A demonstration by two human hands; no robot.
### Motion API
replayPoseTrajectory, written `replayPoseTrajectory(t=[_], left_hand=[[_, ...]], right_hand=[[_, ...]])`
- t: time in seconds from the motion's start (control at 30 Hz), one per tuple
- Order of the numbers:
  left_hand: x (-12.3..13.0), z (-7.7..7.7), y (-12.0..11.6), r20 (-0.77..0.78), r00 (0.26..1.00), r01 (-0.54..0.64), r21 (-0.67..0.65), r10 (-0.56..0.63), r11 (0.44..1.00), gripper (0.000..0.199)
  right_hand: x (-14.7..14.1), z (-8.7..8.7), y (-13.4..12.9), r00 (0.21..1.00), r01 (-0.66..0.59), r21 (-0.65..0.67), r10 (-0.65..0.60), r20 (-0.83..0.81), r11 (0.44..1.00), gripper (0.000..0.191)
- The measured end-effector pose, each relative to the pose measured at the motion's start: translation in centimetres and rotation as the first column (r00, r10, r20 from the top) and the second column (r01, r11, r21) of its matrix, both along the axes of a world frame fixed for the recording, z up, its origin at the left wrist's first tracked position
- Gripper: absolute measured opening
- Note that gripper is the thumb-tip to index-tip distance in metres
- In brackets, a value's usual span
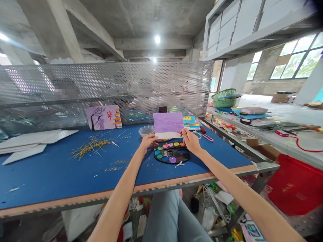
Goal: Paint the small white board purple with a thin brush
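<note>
A small white board, painted purple with a bare white strip along its bottom, is held tilted up above the table. My left hand grips its lower left corner. My right hand is closed at the lower right corner, its fingertips pinched against the edge; whether a thin tool is also in them I cannot make out. Just below lies a black oval paint palette with several coloured paint wells, one of them light purple. Behind my left hand stands a clear plastic bowl.
A finished-looking purple picture leans on the perforated metal screen. Yellow stalks and white boards lie to the left. A pink cutter and a phone are near the board. A cluttered shelf stands right.
</note>
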State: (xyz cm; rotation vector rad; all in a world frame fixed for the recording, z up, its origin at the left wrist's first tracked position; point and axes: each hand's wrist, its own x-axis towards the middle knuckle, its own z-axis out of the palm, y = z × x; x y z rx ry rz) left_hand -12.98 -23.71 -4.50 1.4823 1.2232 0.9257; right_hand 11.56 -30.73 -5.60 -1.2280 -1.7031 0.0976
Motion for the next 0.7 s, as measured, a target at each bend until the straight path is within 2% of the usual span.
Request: replayPoseTrajectory(t=[0.7], left_hand=[[-0.07,-0.02,-0.02,0.007,1.0,-0.011,0.012,0.011,1.0,0.027]], right_hand=[[-0.02,-0.05,0.02,0.999,-0.037,-0.011,0.038,0.019,0.999,0.049]])
